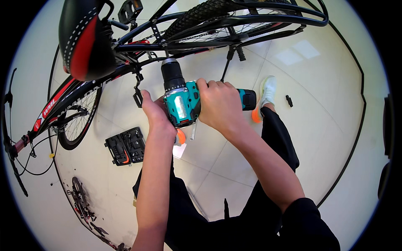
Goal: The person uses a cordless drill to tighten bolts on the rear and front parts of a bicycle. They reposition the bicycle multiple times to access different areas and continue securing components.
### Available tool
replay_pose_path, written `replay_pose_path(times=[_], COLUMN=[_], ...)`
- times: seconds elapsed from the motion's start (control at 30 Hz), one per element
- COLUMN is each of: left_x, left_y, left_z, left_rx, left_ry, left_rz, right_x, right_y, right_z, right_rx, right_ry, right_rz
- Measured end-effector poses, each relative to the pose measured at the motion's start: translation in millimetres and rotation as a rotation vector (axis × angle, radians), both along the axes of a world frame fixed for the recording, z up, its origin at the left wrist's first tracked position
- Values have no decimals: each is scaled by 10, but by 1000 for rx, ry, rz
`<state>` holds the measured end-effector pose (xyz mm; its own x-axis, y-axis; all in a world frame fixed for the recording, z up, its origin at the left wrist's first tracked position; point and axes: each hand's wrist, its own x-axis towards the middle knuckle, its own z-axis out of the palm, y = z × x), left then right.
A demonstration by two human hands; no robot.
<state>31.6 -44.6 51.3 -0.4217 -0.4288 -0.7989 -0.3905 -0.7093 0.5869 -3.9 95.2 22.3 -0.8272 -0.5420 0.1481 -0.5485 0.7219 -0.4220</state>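
The teal-and-black cordless drill (184,100), at centre, points toward twelve o'clock at the black bicycle frame (138,46). Right hand (220,104) wraps its handle; left hand (157,115) steadies the body. Probably rigid, battery-heavy; best held by the handle.

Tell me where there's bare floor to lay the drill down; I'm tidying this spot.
Bare tiles lie right of the white shoe, around the small black part, and between the open tool case and the person's legs. Crowded: under the bicycle frame, and lower left by the loose chain parts.
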Motion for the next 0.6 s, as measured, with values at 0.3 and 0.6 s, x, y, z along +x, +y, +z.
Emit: replay_pose_path(times=[0.3, 0.6], left_x=[-37, -32], left_y=[65, 26], left_z=[106, 57], left_rx=[-45, -100], left_ry=[-1, -2], left_rz=[-99, -94], right_x=[-3, 1], right_y=[24, 18], right_z=[1, 3], right_rx=[-9, -32], right_ry=[-16, -23], right_rz=[-1, -9])
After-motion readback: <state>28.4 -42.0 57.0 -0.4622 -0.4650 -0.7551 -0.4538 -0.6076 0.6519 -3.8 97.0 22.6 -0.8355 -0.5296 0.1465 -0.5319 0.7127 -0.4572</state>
